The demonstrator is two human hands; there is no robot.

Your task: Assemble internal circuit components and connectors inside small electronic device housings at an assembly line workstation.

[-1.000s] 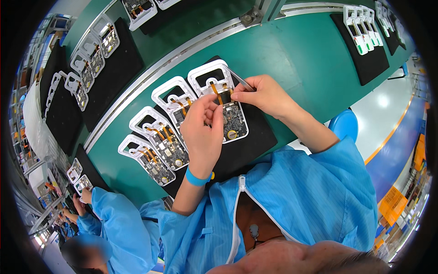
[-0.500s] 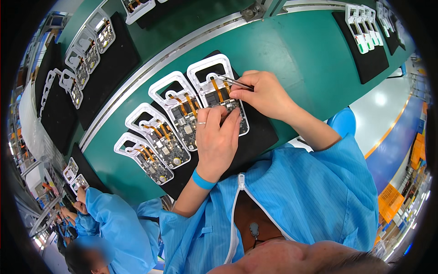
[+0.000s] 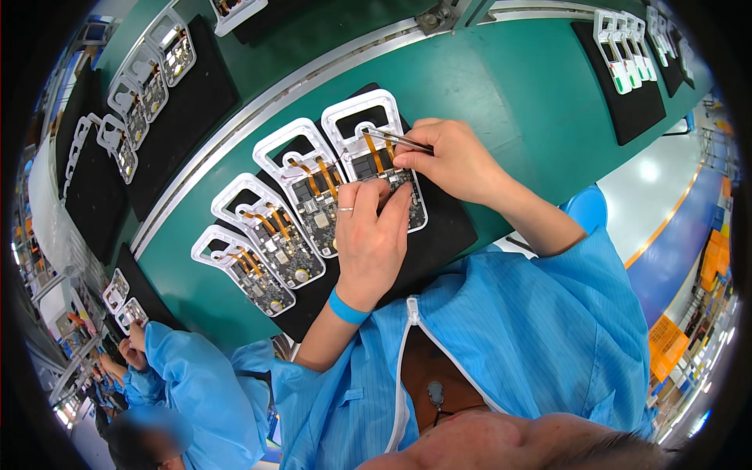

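Observation:
My right hand [image 3: 446, 160] pinches a pair of dark metal tweezers [image 3: 411, 143]. Their tips reach the upper ends of the orange flex cables [image 3: 371, 153] on the rightmost white-framed device [image 3: 386, 98]. My left hand [image 3: 368, 227] bends over the lower part of that same device, thumb and fingertips pressing on its dark circuit board [image 3: 401, 205] and partly covering it. Just left stands a second white-framed device [image 3: 262, 149] with orange cables, then a third [image 3: 227, 188] and a fourth [image 3: 205, 249], all in a slanted row.
The devices lie on a black mat [image 3: 442, 223] over the green table [image 3: 517, 102]. More devices sit on another black mat [image 3: 200, 94] beyond a metal rail, and white frames [image 3: 619, 51] stand at far right. A co-worker's blue sleeve [image 3: 192, 368] is at lower left.
Both hands stay almost in place, the tweezer tips still near the cable ends. The view has shifted very slightly.

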